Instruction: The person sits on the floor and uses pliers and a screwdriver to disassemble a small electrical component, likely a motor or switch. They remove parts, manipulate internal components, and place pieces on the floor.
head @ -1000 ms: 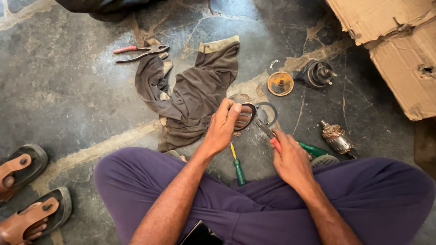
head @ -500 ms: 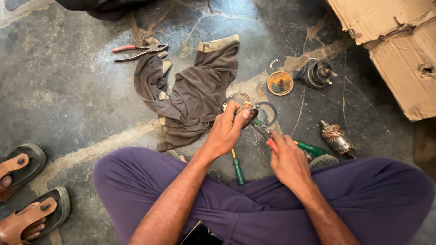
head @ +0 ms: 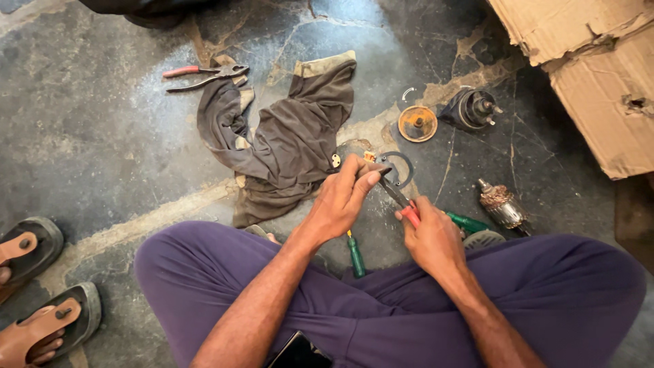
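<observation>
we record a person seated cross-legged on a cracked stone floor (head: 88, 143), purple trousers filling the lower frame. at centre frame, the left hand (head: 344, 197) is closed around a small metal part (head: 371, 162), thumb extended toward the right. the right hand (head: 432, 238), just right of centre, is closed on the red handle of a slim tool (head: 398, 197), whose dark tip reaches up-left to the part. directly behind the part, a dark metal ring (head: 402, 167) lies on the floor. a green-handled screwdriver (head: 355, 253) lies below the left hand, against the trousers. a grey-brown rag (head: 286, 136) spreads left of centre, with red-handled pliers (head: 204, 73) at its upper left. toward the upper right we note an orange disc (head: 417, 123), a dark motor housing (head: 471, 109) and torn cardboard (head: 586, 75). a copper-wound armature (head: 501, 204) lies at right. sandals (head: 41, 293) occupy the lower left corner.
</observation>
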